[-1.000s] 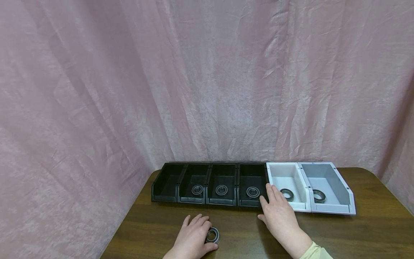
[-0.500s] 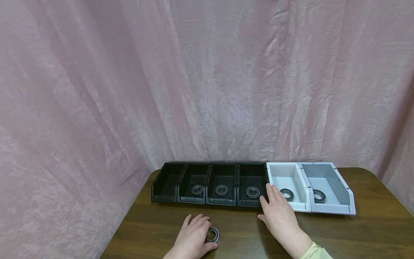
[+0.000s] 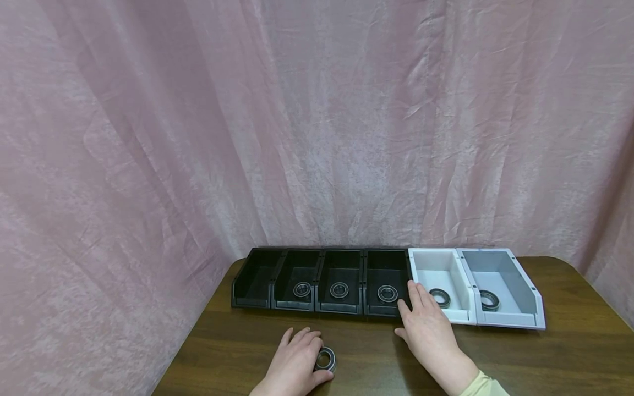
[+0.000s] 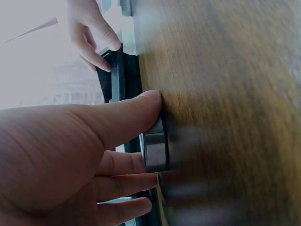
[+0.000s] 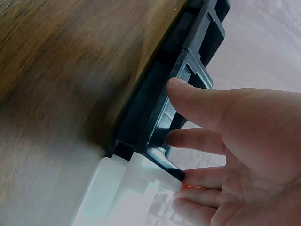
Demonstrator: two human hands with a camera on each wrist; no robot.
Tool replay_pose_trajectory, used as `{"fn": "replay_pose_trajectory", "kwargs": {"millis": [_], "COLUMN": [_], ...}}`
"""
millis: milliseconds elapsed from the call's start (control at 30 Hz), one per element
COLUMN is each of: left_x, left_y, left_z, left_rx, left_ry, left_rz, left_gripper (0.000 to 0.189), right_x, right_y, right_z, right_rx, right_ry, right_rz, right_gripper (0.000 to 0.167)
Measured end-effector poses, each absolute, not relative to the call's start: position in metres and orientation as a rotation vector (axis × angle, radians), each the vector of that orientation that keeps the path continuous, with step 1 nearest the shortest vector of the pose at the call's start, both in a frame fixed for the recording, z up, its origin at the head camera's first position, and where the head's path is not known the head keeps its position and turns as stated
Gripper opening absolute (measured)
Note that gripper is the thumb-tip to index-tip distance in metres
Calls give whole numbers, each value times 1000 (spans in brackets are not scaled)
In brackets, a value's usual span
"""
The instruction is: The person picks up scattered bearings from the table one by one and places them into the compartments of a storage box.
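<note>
On the wooden table (image 3: 366,352), my left hand (image 3: 293,366) holds a metal ball bearing (image 3: 333,361) between thumb and fingers. In the left wrist view the bearing (image 4: 156,149) lies flat on the wood, its side partly hidden by the thumb. My right hand (image 3: 430,330) is at the front of the bins, its fingers loosely extended where a black bin (image 3: 388,268) meets the white bin (image 3: 436,263). In the right wrist view, the right thumb (image 5: 188,96) is by the black bin's front rim and no bearing shows in that hand.
Black, white and pale grey bins stand in a row at the back. Single bearings lie in three black bins, the white bin and the grey bin (image 3: 495,269). No bearing shows in the leftmost black bin (image 3: 257,275). A pink curtain (image 3: 346,137) hangs behind.
</note>
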State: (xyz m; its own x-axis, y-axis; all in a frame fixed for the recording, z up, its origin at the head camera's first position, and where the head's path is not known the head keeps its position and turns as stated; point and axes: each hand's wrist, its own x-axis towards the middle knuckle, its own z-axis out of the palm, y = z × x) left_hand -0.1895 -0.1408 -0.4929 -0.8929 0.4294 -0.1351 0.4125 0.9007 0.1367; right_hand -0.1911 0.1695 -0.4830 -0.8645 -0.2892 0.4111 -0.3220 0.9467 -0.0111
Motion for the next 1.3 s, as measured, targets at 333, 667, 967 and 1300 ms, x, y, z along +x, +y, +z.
{"fn": "replay_pose_trajectory", "kwargs": {"millis": [333,667,967,1300], "left_x": [-189,-186,-189,-194], "left_y": [-141,-150,-154,-154], "left_z": [-491,-481,-473,-471], "left_rx": [678,768,786,778], "left_ry": [2917,3042,3129,3143], "left_rz": [141,231,299,332], "left_gripper": [57,47,51,52], "right_x": [-191,-190,-189,-190], "right_y": [169,169,169,169], "right_z": [-482,-482,-482,-480], "right_rx": [438,435,436,438], "right_ry": [-2707,-2714,-2697,-2705], "right_rz": [120,127,119,105], "right_gripper": [58,58,58,58]}}
